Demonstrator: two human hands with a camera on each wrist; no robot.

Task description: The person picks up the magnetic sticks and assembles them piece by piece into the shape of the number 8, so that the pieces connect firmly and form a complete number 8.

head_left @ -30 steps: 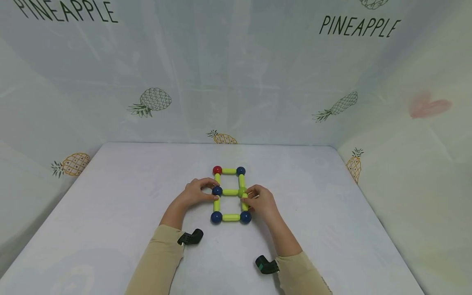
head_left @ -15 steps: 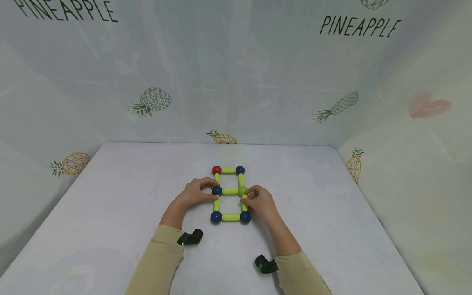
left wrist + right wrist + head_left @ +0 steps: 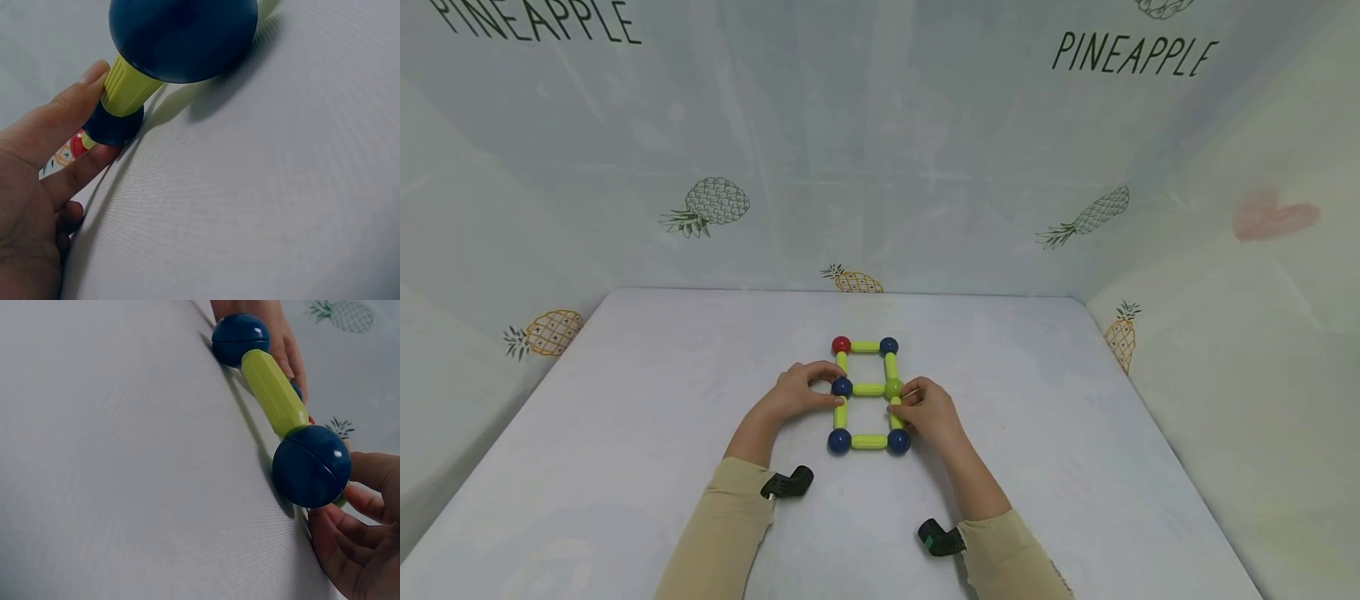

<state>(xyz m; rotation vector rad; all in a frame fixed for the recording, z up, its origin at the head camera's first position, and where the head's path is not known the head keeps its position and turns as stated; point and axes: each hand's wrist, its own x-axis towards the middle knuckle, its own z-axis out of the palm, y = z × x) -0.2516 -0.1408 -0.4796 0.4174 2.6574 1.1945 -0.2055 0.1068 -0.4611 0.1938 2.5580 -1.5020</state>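
Note:
A flat figure of yellow-green rods and balls lies on the white table, forming two stacked squares. Its far corners are a red ball (image 3: 842, 346) and a blue ball (image 3: 889, 346); the near corners are two more blue balls (image 3: 839, 442) (image 3: 311, 465). My left hand (image 3: 795, 390) pinches the figure at the middle-left blue ball (image 3: 842, 387), its thumb on the adjoining rod (image 3: 130, 87). At the other side my right hand (image 3: 931, 410) holds the figure by the green ball (image 3: 892, 389) and the lower right rod (image 3: 896, 414). In the right wrist view a near blue ball partly hides its fingertips.
The white table (image 3: 662, 417) extends around the figure. A pale cloth (image 3: 880, 150) printed with pineapples hangs behind it and along the sides. A black wrist camera (image 3: 788, 482) sits at the left cuff, another black camera (image 3: 940, 537) at the right.
Both hands keep their places on the figure. The lower right rod and the right thumb have shifted very slightly to the left.

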